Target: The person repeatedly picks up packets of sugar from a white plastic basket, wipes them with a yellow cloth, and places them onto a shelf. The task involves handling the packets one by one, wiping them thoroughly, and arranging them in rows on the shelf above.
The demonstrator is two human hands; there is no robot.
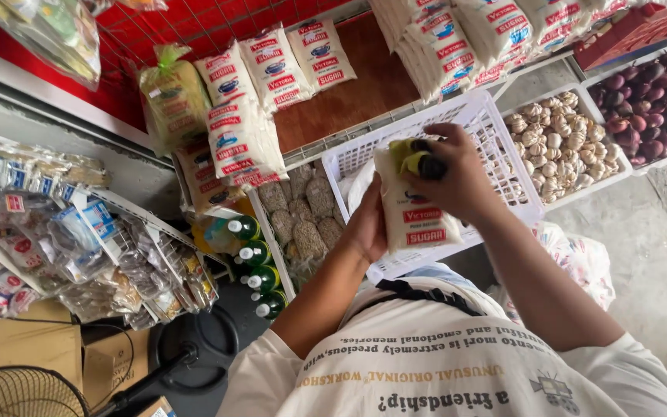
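**Sugar bag held over the white basket, top gathered but closure not confirmed**

Nearest my view, at the bottom of the frame, lies the person's pale printed shirt (457, 363), from which both forearms rise toward the centre. My left hand (370, 225) cups the side and lower edge of a white sugar bag (414, 205) with a red label, its fingers wrapped behind the bag and out of sight. My right hand (457, 174) is closed around the bag's top, where a yellow-green and dark piece (418, 158) sits against the gathered neck. The bag hangs at frame centre, just in front of the white plastic basket (488, 127), not resting in it.

As I judge it, the bag is filled and lifted, and its top is bunched; whether it is already tied or sealed cannot be told, and it has not been set down with the finished bags. Those, a row of like sugar bags (272, 73), lie on the brown shelf (349, 93) at upper centre, with more stacked at upper right.

Farther right, trays of garlic (561, 139) and purple shallots (661, 96) stand side by side.

Hard to make out: the right palm hides the bag's neck, the dark piece cannot be identified, and the basket's contents are screened by bag and hands. Green bottles (256, 266) at lower centre are partly cut off by the shelf frame.
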